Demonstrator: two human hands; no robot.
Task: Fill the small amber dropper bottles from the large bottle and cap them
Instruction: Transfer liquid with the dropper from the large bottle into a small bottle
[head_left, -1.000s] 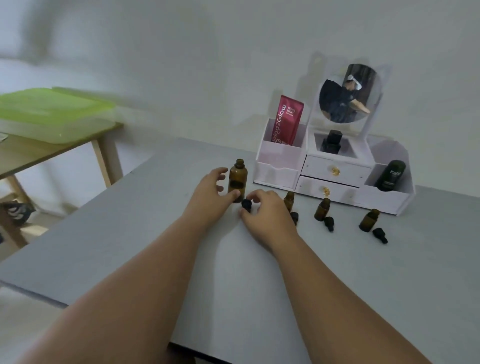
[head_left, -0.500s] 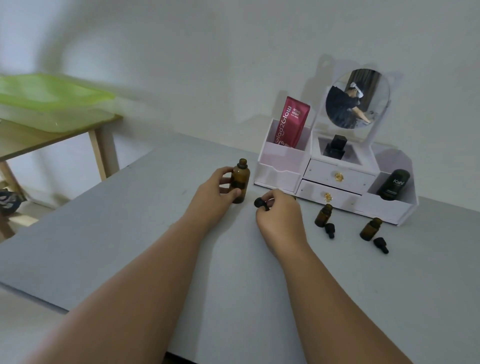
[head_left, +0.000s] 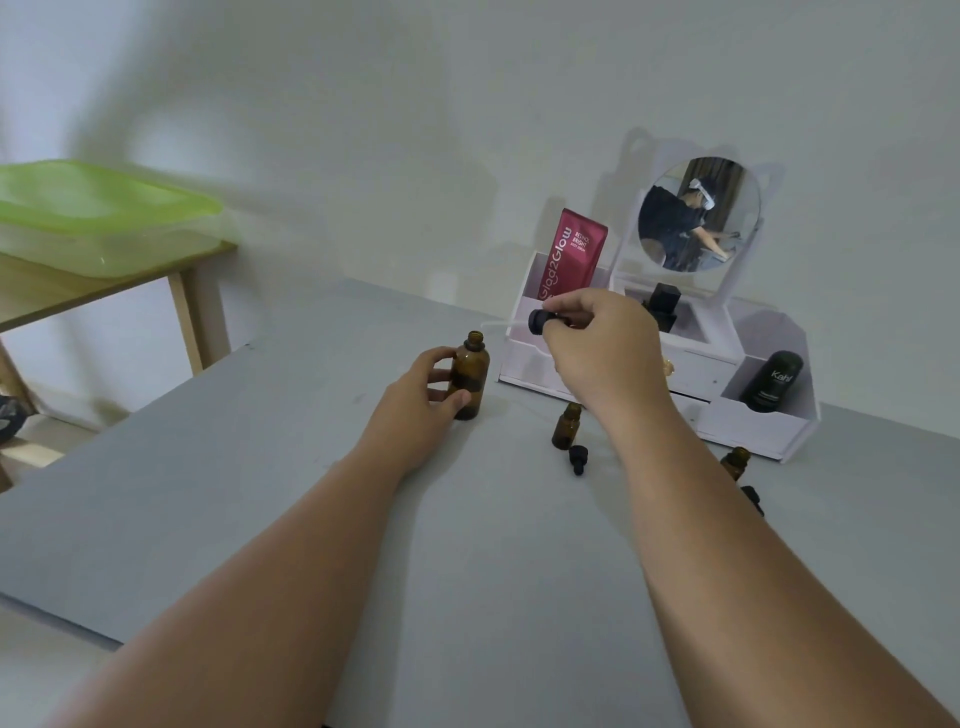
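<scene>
The large amber bottle (head_left: 470, 382) stands upright and uncapped on the grey table (head_left: 260, 493), with my left hand (head_left: 423, 395) wrapped around its side. My right hand (head_left: 602, 343) is raised above the table and pinches a black dropper cap (head_left: 540, 321) whose clear glass tube points left toward the large bottle's mouth. A small amber bottle (head_left: 566, 427) stands open under my right wrist, a loose black dropper cap (head_left: 577, 459) lying in front of it. Another small amber bottle (head_left: 735, 462) and its cap (head_left: 752, 498) sit further right, partly hidden by my forearm.
A white cosmetic organiser (head_left: 727, 364) with a round mirror (head_left: 698, 214), a red tube (head_left: 571, 257) and a black bottle (head_left: 771, 382) stands at the back of the table. At the left, a wooden side table (head_left: 104, 291) carries a green-lidded box (head_left: 98, 213).
My right hand has lifted the black dropper off the table and raised it to the level of the large bottle's mouth. My left hand stays on the large bottle.
</scene>
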